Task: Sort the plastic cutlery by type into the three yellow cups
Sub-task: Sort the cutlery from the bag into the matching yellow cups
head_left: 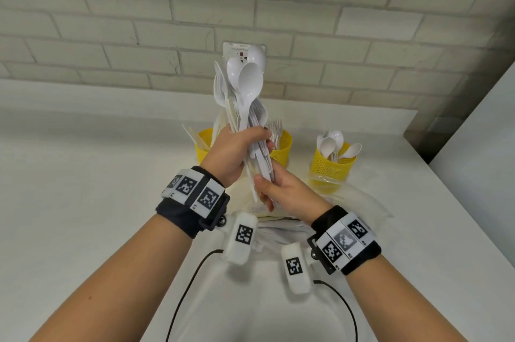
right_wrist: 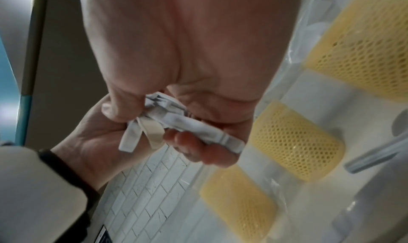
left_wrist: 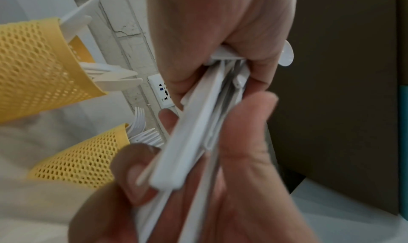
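Left yellow cup [head_left: 203,146]: right part hidden behind left hand [head_left: 233,152]; contents too small to name.

Middle yellow cup [head_left: 282,147]: left half hidden by cutlery bundle [head_left: 245,96].

Cutlery bundle: handle middles covered by both hands; count of pieces cannot be told; lower ends masked by right hand [head_left: 284,191].

Wall socket [head_left: 237,49]: mostly hidden behind spoon bowls.

Clear bag [head_left: 359,196]: outline faint, contents indistinct.

Right wrist view: 3 cups blurred, tops cut off.

Left wrist view: foreground fingers [left_wrist: 141,173] blurred.

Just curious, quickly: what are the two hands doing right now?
Left hand: grips the bundle of white cutlery upright.
Right hand: pinches the handle ends at the bundle's bottom.
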Action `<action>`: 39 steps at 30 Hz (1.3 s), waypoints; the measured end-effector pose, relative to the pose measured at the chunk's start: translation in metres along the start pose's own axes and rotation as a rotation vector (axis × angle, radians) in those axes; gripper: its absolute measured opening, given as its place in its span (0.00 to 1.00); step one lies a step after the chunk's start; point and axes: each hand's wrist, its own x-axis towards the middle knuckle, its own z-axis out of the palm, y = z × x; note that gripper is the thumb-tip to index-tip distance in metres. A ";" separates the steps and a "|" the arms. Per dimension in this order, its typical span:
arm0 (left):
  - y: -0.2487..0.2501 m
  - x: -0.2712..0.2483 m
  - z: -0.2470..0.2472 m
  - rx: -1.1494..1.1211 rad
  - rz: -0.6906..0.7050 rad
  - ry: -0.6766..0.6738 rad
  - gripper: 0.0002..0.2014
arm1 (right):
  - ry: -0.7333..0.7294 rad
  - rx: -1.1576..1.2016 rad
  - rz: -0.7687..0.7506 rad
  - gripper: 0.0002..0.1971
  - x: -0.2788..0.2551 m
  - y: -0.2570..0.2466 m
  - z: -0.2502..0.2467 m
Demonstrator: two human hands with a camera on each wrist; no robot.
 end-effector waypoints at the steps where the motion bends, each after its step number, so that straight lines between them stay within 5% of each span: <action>1: -0.001 0.002 0.000 0.006 -0.003 -0.004 0.06 | 0.001 0.009 -0.002 0.28 0.000 0.000 -0.001; 4: -0.003 0.006 -0.001 0.008 -0.014 -0.026 0.03 | 0.023 0.014 0.017 0.40 0.001 0.005 -0.009; 8: -0.007 0.007 0.003 0.035 -0.048 -0.077 0.03 | 0.265 0.064 0.020 0.35 0.006 -0.004 -0.028; 11: -0.016 0.006 0.007 0.098 -0.059 -0.137 0.07 | 0.473 0.049 -0.065 0.19 0.008 -0.022 -0.041; 14: -0.024 0.005 0.011 0.088 -0.066 -0.196 0.08 | 0.513 -0.018 -0.182 0.07 0.011 -0.029 -0.047; 22: -0.036 0.010 0.008 -0.057 -0.148 -0.286 0.02 | 0.649 -0.118 -0.223 0.09 0.017 -0.019 -0.049; 29: -0.038 0.013 -0.005 -0.174 -0.197 -0.258 0.09 | 0.780 0.144 -0.371 0.10 0.015 -0.038 -0.060; 39: -0.044 0.008 -0.009 0.020 -0.163 -0.334 0.15 | 0.564 -0.109 -0.309 0.09 0.018 -0.055 -0.050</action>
